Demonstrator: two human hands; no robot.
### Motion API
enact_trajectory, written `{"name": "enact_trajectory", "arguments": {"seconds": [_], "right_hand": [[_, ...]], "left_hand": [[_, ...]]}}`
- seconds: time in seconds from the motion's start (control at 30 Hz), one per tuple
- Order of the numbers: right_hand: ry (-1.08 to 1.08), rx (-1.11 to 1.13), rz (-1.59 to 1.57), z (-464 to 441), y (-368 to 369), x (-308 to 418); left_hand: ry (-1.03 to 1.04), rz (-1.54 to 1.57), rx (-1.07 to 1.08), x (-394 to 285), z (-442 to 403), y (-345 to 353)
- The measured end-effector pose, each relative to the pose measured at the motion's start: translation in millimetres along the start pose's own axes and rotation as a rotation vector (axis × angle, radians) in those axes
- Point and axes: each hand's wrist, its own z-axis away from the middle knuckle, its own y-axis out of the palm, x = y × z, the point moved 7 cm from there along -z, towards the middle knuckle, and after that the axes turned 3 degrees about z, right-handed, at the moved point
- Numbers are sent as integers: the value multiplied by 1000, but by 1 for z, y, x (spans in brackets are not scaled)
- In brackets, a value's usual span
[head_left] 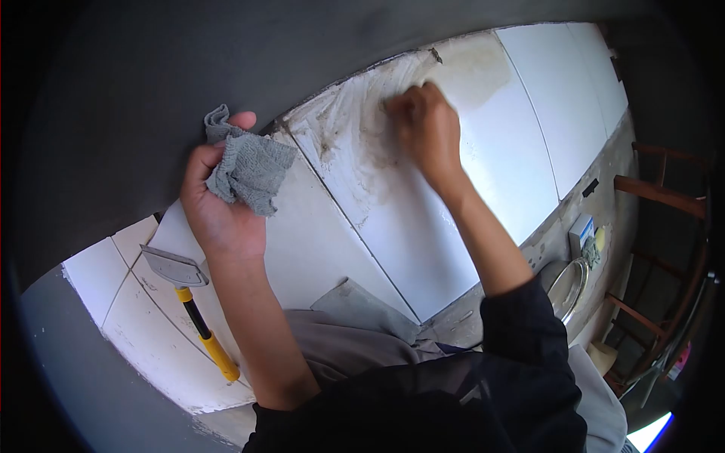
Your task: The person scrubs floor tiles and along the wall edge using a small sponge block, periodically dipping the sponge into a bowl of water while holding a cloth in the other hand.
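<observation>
My left hand (225, 226) is closed around a crumpled grey cloth (255, 167), held above the white tiles near the dark wall. My right hand (430, 132), somewhat blurred, has its fingers curled down over a white tile (423, 241). Whatever those fingers may hold is hidden. Brown and whitish smears (359, 124) spread over the tile beside this hand, up to the wall edge. A scraper (201, 318) with a yellow and black handle and a broad metal head lies left of my left forearm.
The dark wall (136, 98) borders the tiles along the far side. A grey flat piece (366, 308) lies by my legs. To the right are a round metal basin (572, 291), a small blue and white box (581, 232) and a reddish-brown frame (661, 196).
</observation>
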Motion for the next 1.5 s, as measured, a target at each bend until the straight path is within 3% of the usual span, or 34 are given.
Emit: {"name": "enact_trajectory", "arguments": {"seconds": [0.1,0.23,0.3,0.47,0.7,0.9,1.0,1.1,1.33,1.4,1.5], "right_hand": [[-18,62,-15,44,-9,1],[2,-56,49,-1,-10,-12],[33,-98,27,-17,-6,-19],[49,55,-31,77,-25,-4],[96,-32,42,23,-12,-8],[110,42,5,91,-27,-6],[12,-32,32,60,-24,-5],[95,-98,49,20,-19,-20],[29,35,15,81,-29,-3],[-41,14,63,54,-28,-8],[63,-99,84,5,-24,-28]], "left_hand": [[3,-14,-32,-1,1,-1],[-30,61,100,3,-3,-2],[-24,63,51,3,-2,-2],[-32,56,3,5,-2,-4],[-11,67,37,2,0,-1],[-11,61,29,3,-2,-2],[-16,45,48,2,1,-1],[-19,25,44,2,1,3],[-10,-19,1,2,1,5],[-22,-33,-10,3,3,4],[-13,1,-5,2,1,3]]}}
